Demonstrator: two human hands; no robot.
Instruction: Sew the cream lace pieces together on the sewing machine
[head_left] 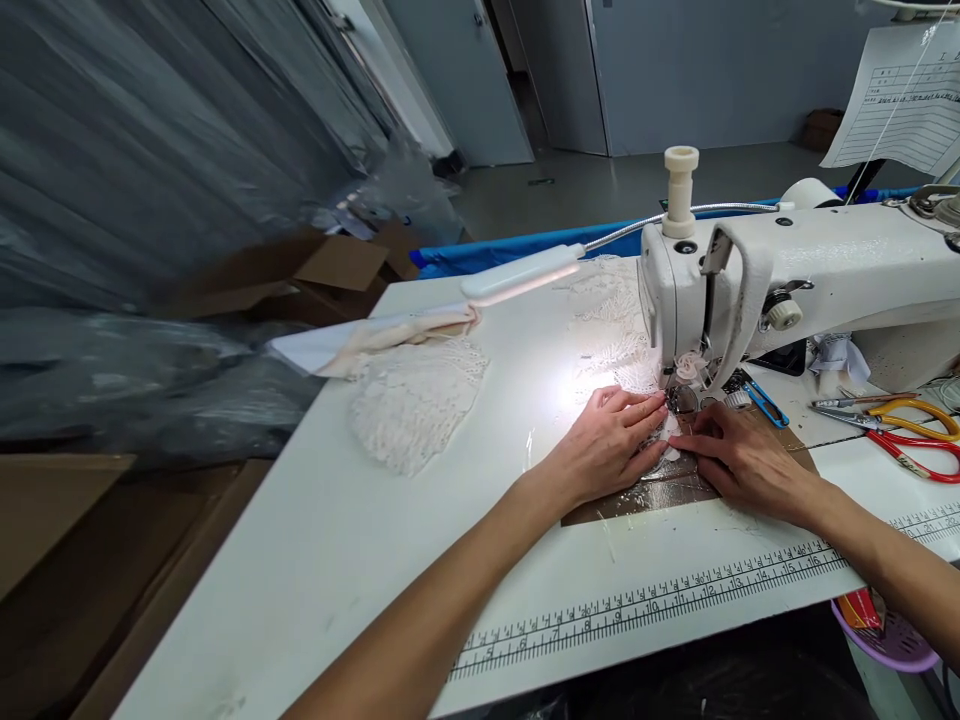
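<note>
One white table fills the middle, with one white sewing machine at its right. Two bare forearms reach in over the table's near edge: the left slants up from the bottom, the right comes in from the right edge, and they converge below the machine's needle area. The left hand lies palm down, fingers nearly straight and together, resting on a small white fabric piece. The right hand is bent at the fingers, its fingertips at that piece's right side; whether they pinch it, I cannot tell. Two lacy pieces lie farther off, one at left, one behind the left hand. Two scissors, one yellow-handled, one red-handled, sit right of the right hand, and one blue snipper nearer. Smallest, the white fabric piece lies between both hands.
</note>
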